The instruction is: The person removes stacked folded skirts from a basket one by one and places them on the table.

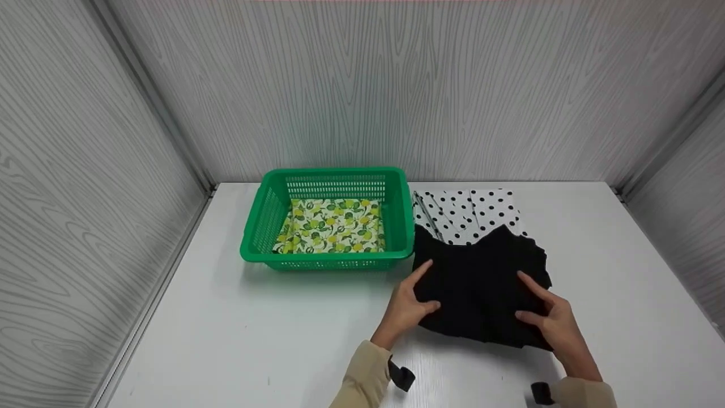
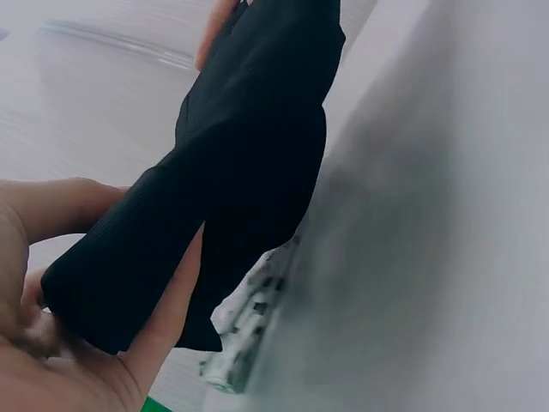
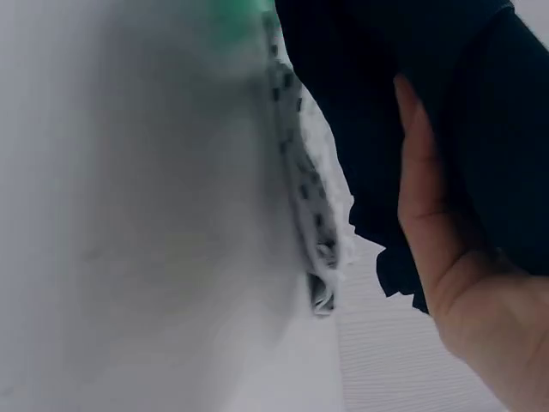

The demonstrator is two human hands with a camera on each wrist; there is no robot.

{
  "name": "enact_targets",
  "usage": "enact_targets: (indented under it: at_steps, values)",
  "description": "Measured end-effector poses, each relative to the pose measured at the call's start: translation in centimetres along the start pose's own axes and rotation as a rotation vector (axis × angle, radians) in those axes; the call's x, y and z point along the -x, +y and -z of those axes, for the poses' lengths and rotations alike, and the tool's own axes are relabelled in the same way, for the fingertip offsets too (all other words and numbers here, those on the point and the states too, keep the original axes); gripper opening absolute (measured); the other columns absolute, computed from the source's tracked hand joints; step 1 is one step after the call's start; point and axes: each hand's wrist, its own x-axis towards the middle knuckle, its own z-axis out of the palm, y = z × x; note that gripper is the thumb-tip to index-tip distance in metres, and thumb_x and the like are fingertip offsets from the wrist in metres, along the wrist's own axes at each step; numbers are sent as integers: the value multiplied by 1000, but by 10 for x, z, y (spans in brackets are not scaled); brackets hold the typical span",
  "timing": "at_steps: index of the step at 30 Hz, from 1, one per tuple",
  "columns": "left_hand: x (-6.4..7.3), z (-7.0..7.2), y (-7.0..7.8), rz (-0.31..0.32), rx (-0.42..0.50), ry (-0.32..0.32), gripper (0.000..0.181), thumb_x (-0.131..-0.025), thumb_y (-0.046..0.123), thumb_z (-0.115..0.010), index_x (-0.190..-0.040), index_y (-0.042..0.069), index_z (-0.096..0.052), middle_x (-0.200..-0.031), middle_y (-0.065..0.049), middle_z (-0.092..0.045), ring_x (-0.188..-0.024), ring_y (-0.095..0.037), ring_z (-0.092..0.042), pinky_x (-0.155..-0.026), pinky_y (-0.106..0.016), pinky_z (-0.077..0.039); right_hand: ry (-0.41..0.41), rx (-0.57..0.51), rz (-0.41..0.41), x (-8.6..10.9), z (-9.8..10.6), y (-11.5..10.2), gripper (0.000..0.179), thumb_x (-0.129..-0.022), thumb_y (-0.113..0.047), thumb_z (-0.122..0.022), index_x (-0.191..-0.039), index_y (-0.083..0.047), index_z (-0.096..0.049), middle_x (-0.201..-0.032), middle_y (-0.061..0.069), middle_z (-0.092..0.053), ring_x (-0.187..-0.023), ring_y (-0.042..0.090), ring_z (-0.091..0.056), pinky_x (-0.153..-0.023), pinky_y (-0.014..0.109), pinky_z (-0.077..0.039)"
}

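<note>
While both hands are busy w/ the black cloth (image 1: 476,289), it hangs spread btwn them, lifted off the white table (image 1: 226,340), to the right of the green basket (image 1: 327,258) & partly in front of the dotted cloth (image 1: 493,209). L. hand (image 1: 403,310) grips its left side: per the left wrist view, the fabric is caught btwn the digits, some on one face, some on the other. R. hand (image 1: 558,323) grips the opposite side, thumb & one finger showing on the near face in the head view; the other fingers are hidden behind fabric, so can't tell their exact lie. Black cloth's edges are uneven, esp. the ruffled upper right corner, & its lower edge sags a bit toward the person. Dotted cloth, white w/ black spots, lies flat on the table just beside the basket, its near part covered from the head cam. by the black one. Basket sits near the back wall (image 1: 340,85), w/ a folded lemon-print cloth (image 1: 334,226) on its bottom. Beige sleeves (image 1: 362,374) & dark wrist straps (image 1: 402,377) show at the bottom edge.
</note>
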Motion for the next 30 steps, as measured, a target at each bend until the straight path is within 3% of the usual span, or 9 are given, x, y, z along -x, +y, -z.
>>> enact_targets:
  at_steps: [3,6,7,11,19,23,24,27,30]
  values:
    - [2,-4,-14,57,-7,-16,82,-82,-10,-72,-156,12,-42,-158,-14,-39,-145,-35,-32,-111,-51,-37,-15,57,-65,-3,-2,11,82,-83,15,-67,-156,-3,-35,-163,24,-20,-150,40,-12,-117,32,-22]
    - [2,-7,-25,93,-40,-20,82,-81,-12,-71,-155,9,-43,-157,-17,-40,-144,-38,-34,-111,-52,-37,-34,103,-123,-5,-3,18,82,-82,14,-66,-156,-1,-35,-163,28,-17,-150,45,-9,-119,57,-14]
    - [2,-7,-28,103,-50,-19,82,-81,-12,-72,-155,8,-43,-156,-18,-40,-144,-38,-34,-111,-52,-37,-41,115,-137,-6,-2,19,81,-82,14,-66,-156,-1,-35,-163,29,-16,-150,47,-7,-118,59,-13]
    - [-2,-8,-36,129,-86,-15,81,-81,-11,-73,-154,7,-43,-156,-18,-42,-143,-39,-36,-111,-52,-37,-74,155,-177,-11,-1,21,81,-84,12,-65,-157,-2,-33,-163,30,-13,-149,50,-3,-117,62,-12]
    - [-15,-11,-37,141,-95,-5,80,-82,-11,-74,-154,7,-44,-156,-18,-41,-144,-38,-35,-113,-51,-35,-99,208,-160,-22,3,25,80,-86,12,-63,-158,-1,-31,-162,34,-6,-148,53,-1,-116,65,-12]
    - [-15,-7,-33,141,-149,-29,78,-83,-8,-75,-153,6,-44,-153,-20,-44,-135,-40,-47,-108,-49,-42,-137,248,-142,-23,8,22,78,-88,8,-65,-157,2,-30,-160,37,-11,-146,55,-7,-115,65,-16]
    - [-15,-4,-30,141,-180,-39,76,-84,-6,-75,-153,6,-45,-152,-20,-45,-133,-39,-48,-107,-49,-43,-143,276,-138,-24,10,19,76,-89,6,-66,-157,2,-32,-154,41,-25,-143,54,-23,-112,62,-28]
    - [-12,10,-16,134,-330,-98,65,-88,1,-75,-149,5,-51,-147,-19,-52,-125,-38,-56,-101,-47,-48,-166,386,-136,-26,19,6,67,-93,-2,-66,-153,7,-36,-136,45,-44,-113,45,-59,-92,48,-52]
    - [-9,30,3,107,-502,-164,50,-93,10,-74,-141,4,-59,-136,-16,-61,-123,-33,-58,-99,-45,-49,-142,546,-147,-28,30,-14,62,-96,-12,-65,-148,12,-40,-114,40,-61,-78,28,-66,-64,37,-55]
